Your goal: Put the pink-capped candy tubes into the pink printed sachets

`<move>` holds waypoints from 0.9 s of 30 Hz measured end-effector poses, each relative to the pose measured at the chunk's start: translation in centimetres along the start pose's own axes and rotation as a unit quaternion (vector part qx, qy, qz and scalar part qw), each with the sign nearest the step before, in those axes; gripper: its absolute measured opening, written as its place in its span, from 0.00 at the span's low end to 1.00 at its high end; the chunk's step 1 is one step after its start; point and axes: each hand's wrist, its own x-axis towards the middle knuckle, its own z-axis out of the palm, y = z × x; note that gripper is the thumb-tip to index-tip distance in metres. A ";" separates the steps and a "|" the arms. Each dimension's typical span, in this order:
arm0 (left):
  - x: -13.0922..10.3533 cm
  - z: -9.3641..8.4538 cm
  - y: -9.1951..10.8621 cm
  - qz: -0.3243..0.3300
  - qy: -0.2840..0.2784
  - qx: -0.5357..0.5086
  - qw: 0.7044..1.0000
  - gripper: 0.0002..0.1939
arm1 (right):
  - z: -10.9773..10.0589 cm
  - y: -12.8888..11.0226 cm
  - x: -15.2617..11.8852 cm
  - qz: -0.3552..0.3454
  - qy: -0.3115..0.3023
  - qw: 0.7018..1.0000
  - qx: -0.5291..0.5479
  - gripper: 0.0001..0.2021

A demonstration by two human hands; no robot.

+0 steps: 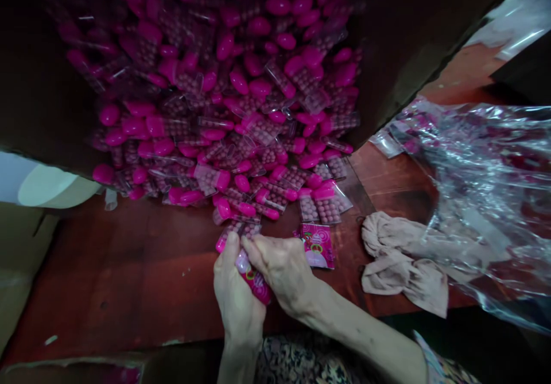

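Close together near the table's front edge, my left hand [236, 295] and my right hand [286, 269] pinch a pink printed packet [259, 287] between them. Its lower end shows below the fingers, while the thumbs and fingers hide much of its top. Just beyond the fingertips lie clear containers of small round beads [251, 230], one with a bright pink end. A pink printed card [317, 246] with a cartoon pattern rests right of my right hand, touching or close to bead-filled containers [327, 207]. I cannot tell whether a container is inside the held packet.
A large heap of pink-capped clear containers [241, 137] spills from a dark box [400, 45] onto the reddish table [142, 269]. At right are a knotted pale cloth [400, 258] and crumpled clear plastic [486, 177]. A pale bowl [54, 187] sits at left.
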 end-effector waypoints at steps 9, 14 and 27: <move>1.6 -2.9 0.2 -0.072 -0.131 0.083 0.985 0.25 | -1.1 1.2 0.8 0.159 -0.069 0.964 0.200 0.23; 1.8 -4.3 1.6 -0.065 -0.251 0.193 0.946 0.14 | -1.7 1.3 1.4 0.157 -0.119 0.965 0.173 0.21; 0.9 -3.3 1.8 -0.023 -0.058 0.068 0.996 0.10 | -1.3 0.8 -0.7 0.253 -0.060 0.834 0.486 0.24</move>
